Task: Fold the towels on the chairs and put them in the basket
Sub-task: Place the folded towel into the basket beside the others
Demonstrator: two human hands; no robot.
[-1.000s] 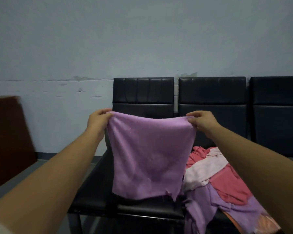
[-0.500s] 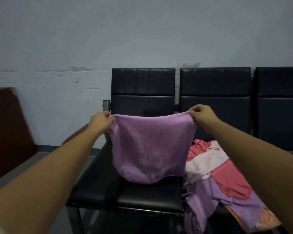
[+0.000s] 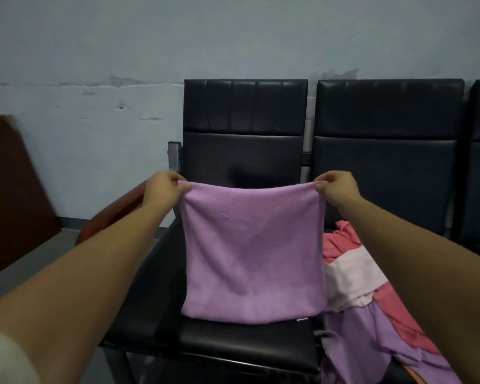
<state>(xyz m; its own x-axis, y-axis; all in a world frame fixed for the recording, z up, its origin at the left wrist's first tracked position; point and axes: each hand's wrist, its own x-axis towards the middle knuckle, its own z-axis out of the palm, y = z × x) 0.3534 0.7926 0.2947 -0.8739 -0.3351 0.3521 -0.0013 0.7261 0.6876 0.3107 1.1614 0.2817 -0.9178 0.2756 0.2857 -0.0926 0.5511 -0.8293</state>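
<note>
A purple towel [image 3: 252, 253] is stretched between my two hands over the seat of the left black chair [image 3: 244, 345]. My left hand [image 3: 164, 189] pinches its upper left corner and my right hand [image 3: 337, 188] pinches its upper right corner. The towel's lower part lies flat on the seat, and its top edge is lifted in front of the backrest. A heap of loose towels [image 3: 372, 295], pink, pale pink and purple, lies on the neighbouring chair to the right. No basket is in view.
Three black chairs stand in a row against a pale wall [image 3: 122, 51]. A reddish wooden armrest [image 3: 114, 209] sticks out at the left chair's side. A dark brown wooden panel [image 3: 14, 189] leans at the far left. Grey floor shows below it.
The towel hung freely in the air before; now its lower part lies spread on the left chair's seat. Both hands have moved lower and farther apart, still holding the top corners.
</note>
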